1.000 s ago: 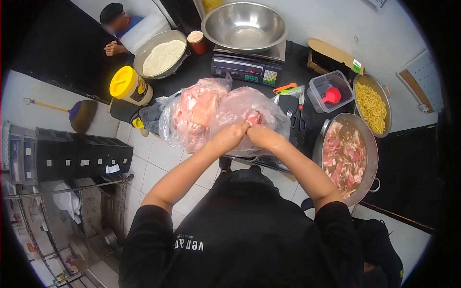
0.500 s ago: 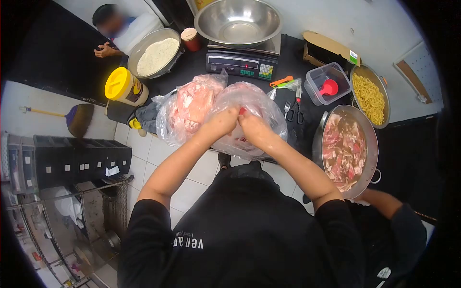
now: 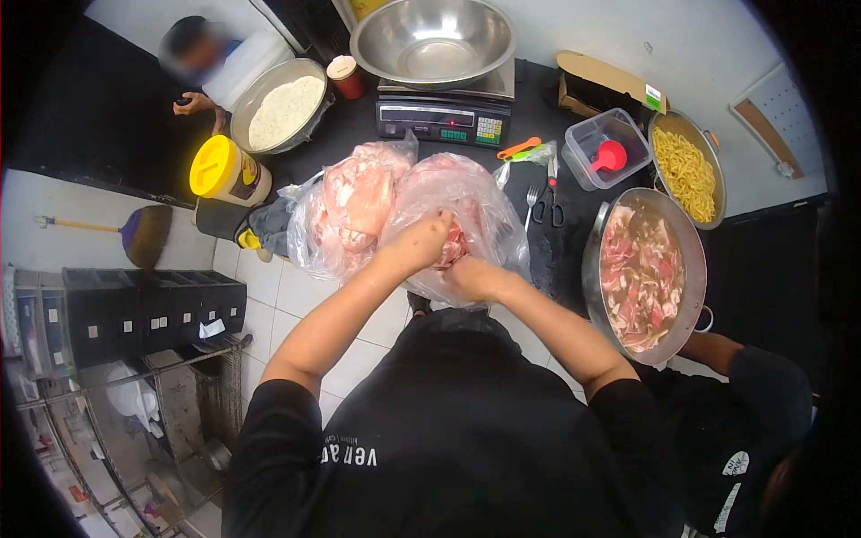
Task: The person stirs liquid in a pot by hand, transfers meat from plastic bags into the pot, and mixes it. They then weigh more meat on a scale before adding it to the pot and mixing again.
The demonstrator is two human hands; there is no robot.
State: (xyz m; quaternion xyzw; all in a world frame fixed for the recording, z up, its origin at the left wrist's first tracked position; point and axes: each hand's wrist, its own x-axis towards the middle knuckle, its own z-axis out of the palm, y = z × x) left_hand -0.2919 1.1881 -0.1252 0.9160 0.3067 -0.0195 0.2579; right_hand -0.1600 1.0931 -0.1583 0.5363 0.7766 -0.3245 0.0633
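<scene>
In front of me on the dark table is a clear plastic bag (image 3: 502, 220) of raw meat, its mouth parted. Red meat (image 3: 456, 244) shows through the gap between my hands. My left hand (image 3: 425, 242) is closed on the left side of the bag's opening. Lower and to the right, my right hand (image 3: 475, 279) has its fingers curled at the near edge of the plastic; the fingertips are partly hidden. A second clear bag (image 3: 354, 193) with paler raw meat leans against the first on the left.
A steel bowl (image 3: 435, 18) sits on a digital scale (image 3: 439, 121) behind the bags. Scissors (image 3: 550, 211) and a fork (image 3: 530, 204) lie to the right, near a pan of meat in liquid (image 3: 695, 296) beside a co-worker's arm (image 3: 713, 350). Noodles (image 3: 683, 175) and a yellow-lidded tub (image 3: 213, 169) stand farther out.
My hands have moved apart, the left staying higher and the right dropping lower. The bag's mouth has opened between them, exposing red meat. The view has shifted slightly.
</scene>
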